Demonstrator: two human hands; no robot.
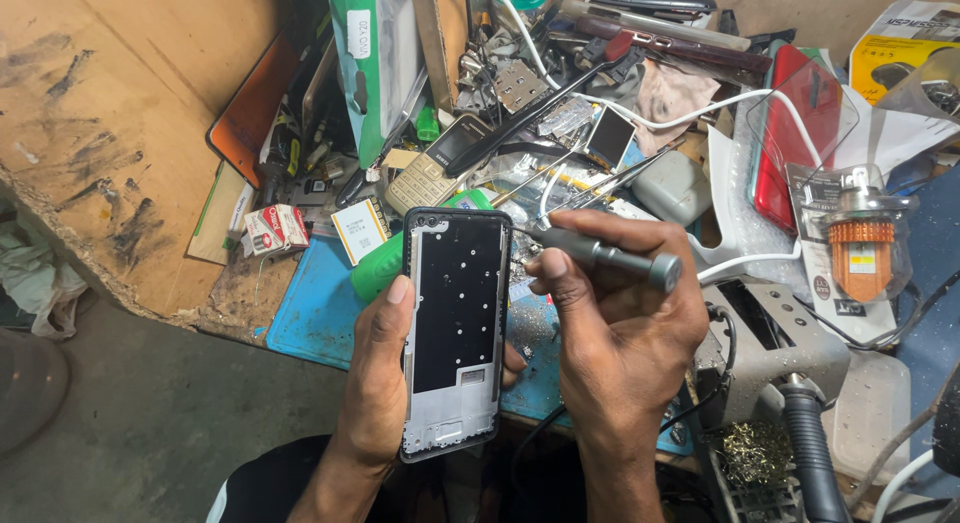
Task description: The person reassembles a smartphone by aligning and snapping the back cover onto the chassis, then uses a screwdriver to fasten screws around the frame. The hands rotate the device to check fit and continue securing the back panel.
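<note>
Phone frame (456, 333), back off, black inner plate showing, is held upright in front of the person, above the desk (310, 313) edge. Long axis runs approx. top-to-bottom of the view, leaning slightly; camera-cutout end points up/away from the person, silver lower end points toward the body. Left hand (380, 383) is closed round it from the left side & behind: thumb lies along the left edge, a fingertip shows at the right edge. Right hand (615, 323) is closed on a grey screwdriver (600, 253), pinched between thumb & fingers. Screwdriver lies nearly horizontal, butt end to the right, thin tip pointing left & touching or just at the frame's upper right edge, near the top corner; exact contact can't be told. Desk behind is cluttered: keypad phone (432, 173) w/ gold body, green bottle (378, 268) partly hidden behind the frame, red phone case (790, 143), white cable (690, 108), orange bulb in blister pack (860, 248), soldering-iron handle (810, 453) at lower right.
</note>
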